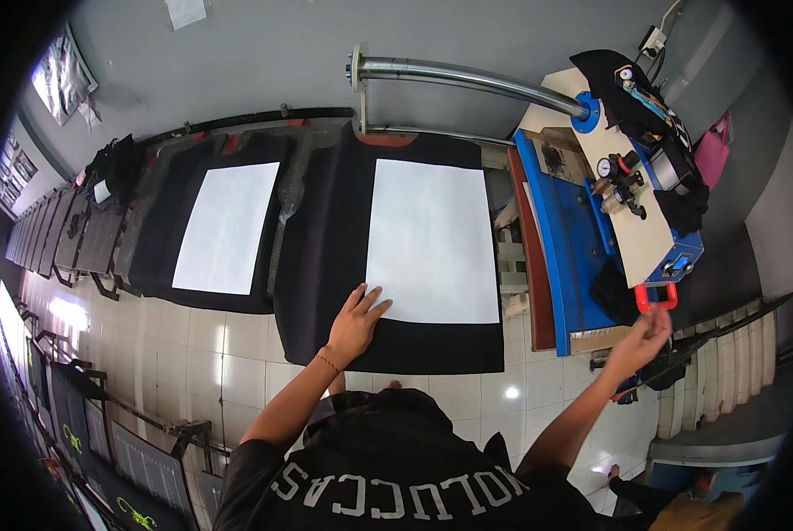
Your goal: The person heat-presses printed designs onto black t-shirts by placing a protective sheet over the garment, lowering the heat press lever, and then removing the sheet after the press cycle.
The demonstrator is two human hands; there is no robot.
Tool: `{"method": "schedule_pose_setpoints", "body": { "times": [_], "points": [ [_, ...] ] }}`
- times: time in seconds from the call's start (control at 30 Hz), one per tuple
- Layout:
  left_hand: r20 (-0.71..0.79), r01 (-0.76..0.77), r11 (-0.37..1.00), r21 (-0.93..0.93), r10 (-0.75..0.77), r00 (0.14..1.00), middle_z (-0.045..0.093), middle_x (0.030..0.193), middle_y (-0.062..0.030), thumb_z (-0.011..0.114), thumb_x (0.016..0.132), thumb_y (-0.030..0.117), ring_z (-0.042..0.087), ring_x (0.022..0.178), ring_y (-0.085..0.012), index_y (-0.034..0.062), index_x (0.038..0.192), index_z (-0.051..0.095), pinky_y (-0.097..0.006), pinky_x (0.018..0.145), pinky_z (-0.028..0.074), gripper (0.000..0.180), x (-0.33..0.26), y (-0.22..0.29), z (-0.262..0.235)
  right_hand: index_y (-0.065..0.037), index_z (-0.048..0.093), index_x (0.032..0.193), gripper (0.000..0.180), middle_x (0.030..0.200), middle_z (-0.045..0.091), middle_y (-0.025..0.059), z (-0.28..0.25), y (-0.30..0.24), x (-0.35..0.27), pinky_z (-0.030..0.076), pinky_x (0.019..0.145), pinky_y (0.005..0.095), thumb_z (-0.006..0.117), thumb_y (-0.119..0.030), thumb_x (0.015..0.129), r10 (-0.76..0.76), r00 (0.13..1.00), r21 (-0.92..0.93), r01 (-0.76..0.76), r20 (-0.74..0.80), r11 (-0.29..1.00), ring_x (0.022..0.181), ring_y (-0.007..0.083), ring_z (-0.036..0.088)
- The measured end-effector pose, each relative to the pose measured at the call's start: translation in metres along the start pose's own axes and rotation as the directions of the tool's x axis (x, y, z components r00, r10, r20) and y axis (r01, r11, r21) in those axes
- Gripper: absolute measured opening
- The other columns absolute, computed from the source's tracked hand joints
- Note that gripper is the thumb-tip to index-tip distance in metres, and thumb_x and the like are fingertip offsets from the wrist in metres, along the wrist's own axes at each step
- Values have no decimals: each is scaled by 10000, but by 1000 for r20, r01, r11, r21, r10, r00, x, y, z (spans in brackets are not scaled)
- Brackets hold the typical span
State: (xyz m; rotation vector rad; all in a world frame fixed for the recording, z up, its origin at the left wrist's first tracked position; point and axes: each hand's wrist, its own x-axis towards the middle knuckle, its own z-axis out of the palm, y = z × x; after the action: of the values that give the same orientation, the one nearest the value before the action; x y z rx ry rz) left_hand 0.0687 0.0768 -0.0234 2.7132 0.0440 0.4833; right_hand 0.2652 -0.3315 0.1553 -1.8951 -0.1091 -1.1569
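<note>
My left hand lies with fingers spread on the lower left corner of a white sheet. The sheet rests on a black cloth, seemingly a shirt, spread over a flat platen. Off to the right, my right hand is slightly blurred, its fingers curled at the lower bar of a red handle. That handle sits on the front of a blue and cream press machine. A second white sheet lies on another black cloth to the left.
A thick metal bar runs behind the platens to the machine. The machine carries a pressure gauge and a dark garment. More grey platens line up at far left. Black printed pieces hang at lower left.
</note>
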Motion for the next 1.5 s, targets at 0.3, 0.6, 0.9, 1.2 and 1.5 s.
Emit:
{"method": "schedule_pose_setpoints", "body": {
  "times": [0.3,0.6,0.9,1.2,1.5],
  "points": [
    [35,-3,999,-39,4,999,482,1411,-133,586,889,89,382,1351,-380,119,1289,588,-478,1137,312,401,-8,1,-5,-2,583,1130,517,1004,648,253,-7,55,69,467,847,486,512,-485,959,143,809,-576,269,570,772,979,426,605],
    [71,-53,998,-16,54,996,425,1442,-167,617,871,335,328,1376,-402,113,1330,557,-489,1148,282,513,-2,32,-7,-5,570,941,470,849,644,262,-2,59,74,467,731,554,460,-460,981,75,813,-640,393,577,660,833,458,616],
    [52,-13,994,-105,18,999,421,1440,-180,641,862,318,322,1377,-406,100,1336,541,-488,1139,291,532,62,136,55,-11,596,1056,303,734,634,147,-18,73,70,468,690,454,539,-296,970,-24,843,-443,305,537,843,730,334,616],
    [-17,65,931,-358,-76,997,453,1402,-192,658,858,187,377,1345,-388,44,1266,564,-457,1107,340,443,123,228,114,-11,337,1483,578,645,537,70,-12,177,121,414,541,295,380,-182,933,-26,950,21,20,310,1000,547,150,518],
    [-183,227,899,-375,-312,932,534,1309,-191,637,840,76,469,1246,-397,21,1168,607,-460,1053,385,334,140,245,138,91,345,1447,645,510,453,23,-7,195,135,413,541,278,371,-233,890,-144,939,142,103,312,984,469,118,464]
  ]
}}
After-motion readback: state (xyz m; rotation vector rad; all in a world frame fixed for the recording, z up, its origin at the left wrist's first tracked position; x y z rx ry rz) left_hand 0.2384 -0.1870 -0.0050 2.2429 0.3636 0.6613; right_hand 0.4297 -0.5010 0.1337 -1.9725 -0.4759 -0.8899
